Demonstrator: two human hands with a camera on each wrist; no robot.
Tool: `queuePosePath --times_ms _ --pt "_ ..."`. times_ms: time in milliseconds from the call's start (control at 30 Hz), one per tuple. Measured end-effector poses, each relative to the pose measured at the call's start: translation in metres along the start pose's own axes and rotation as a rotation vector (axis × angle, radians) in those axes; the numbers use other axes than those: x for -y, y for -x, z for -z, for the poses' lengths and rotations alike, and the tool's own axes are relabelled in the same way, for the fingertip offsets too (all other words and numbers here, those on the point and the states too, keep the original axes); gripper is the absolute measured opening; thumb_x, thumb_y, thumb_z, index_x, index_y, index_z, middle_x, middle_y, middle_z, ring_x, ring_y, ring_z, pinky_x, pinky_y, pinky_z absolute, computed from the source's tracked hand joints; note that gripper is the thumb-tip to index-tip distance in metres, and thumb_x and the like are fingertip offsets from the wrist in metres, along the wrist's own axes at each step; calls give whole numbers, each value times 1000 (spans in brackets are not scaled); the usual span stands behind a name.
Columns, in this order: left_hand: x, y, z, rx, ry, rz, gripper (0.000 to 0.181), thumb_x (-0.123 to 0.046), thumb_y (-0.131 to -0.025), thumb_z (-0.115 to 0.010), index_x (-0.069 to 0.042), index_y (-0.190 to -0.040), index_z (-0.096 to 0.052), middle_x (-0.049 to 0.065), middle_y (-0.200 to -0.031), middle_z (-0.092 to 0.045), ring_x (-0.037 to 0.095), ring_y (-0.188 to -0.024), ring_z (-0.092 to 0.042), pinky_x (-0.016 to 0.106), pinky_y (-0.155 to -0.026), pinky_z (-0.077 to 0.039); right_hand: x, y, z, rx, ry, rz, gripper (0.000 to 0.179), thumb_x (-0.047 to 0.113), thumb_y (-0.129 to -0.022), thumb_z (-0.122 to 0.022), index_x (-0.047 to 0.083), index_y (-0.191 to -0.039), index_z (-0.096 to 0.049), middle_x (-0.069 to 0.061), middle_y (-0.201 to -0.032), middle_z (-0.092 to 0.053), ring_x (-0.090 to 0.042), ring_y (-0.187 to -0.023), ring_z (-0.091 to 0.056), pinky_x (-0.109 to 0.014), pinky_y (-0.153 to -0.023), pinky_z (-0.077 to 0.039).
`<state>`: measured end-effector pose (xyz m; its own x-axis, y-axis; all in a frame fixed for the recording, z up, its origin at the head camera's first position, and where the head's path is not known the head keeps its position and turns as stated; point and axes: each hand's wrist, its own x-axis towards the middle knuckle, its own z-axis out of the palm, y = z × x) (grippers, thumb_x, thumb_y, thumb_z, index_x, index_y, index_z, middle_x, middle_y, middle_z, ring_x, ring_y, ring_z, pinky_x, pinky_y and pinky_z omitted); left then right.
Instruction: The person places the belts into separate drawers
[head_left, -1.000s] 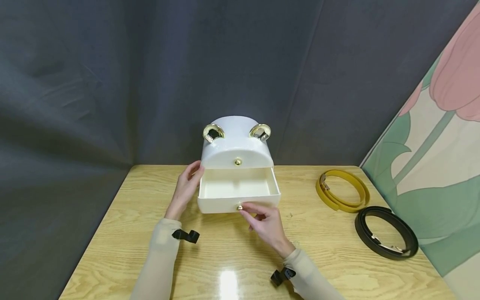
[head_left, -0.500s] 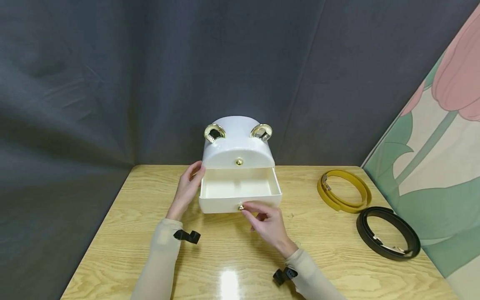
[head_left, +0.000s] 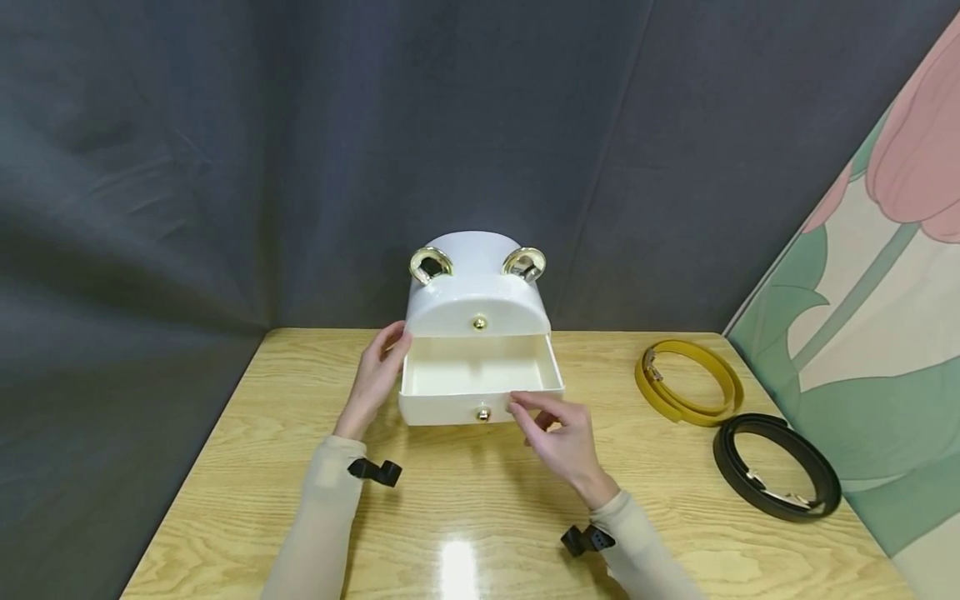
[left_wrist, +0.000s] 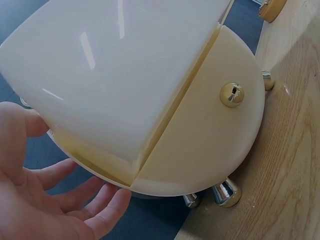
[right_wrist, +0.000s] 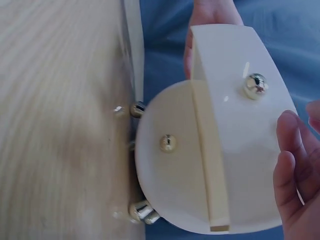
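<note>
Clearly, drawer (head_left: pixel 442 409) juts open from white box (head_left: pixel 476 279).

Black straps (head_left: pixel 363 468) are crossing long beige sleeves (head_left: pixel 311 521), their small dark blocks (head_left: pixel 389 473) jutting toward three o'clock (left) and eight (right)

Drawer (head_left: pixel 442 410) extended; left hand (head_left: pixel 372 375) against box (head_left: pixel 480 287), right hand (head_left: pixel 564 439) beside knob (head_left: pixel 483 413).
</note>
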<state>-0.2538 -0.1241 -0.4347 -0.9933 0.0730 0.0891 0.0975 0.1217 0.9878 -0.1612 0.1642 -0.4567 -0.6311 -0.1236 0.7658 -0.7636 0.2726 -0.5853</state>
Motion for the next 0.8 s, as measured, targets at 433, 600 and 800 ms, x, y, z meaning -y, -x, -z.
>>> queuePosePath --times_ms 433,600,800 --pt "1 0 0 3 1 5 63 -46 -113 -50 -12 -164 -40 14 -165 -44 35 -150 -46 54 -120 -44 7 -7 22 -58 37 -11 19 -17 -87 -73 -9 -104 -79 -20 -89 -81 -17 -42 -62 -18 -42 -47" --pt "1 0 0 7 6 -1 61 -47 -113 -50 -13 -163 -41 13 -165 -45 34 -149 -47 54 -119 -45 10 -10 28 -97 59 -9 20 -19 -85 -74 -9 -102 -79 -21 -86 -80 -16 -43 -62 -19 -43 -49" --pt "1 0 0 4 15 0 61 -46 -113 -50 -13 -163 -41 14 -165 -44 35 -149 -47 55 -120 -44 9 -12 40 -168 100 -85 17 -17 -85 -77 -8 -99 -80 -20 -85 -80 -14 -46 -64 -19 -49 -53"
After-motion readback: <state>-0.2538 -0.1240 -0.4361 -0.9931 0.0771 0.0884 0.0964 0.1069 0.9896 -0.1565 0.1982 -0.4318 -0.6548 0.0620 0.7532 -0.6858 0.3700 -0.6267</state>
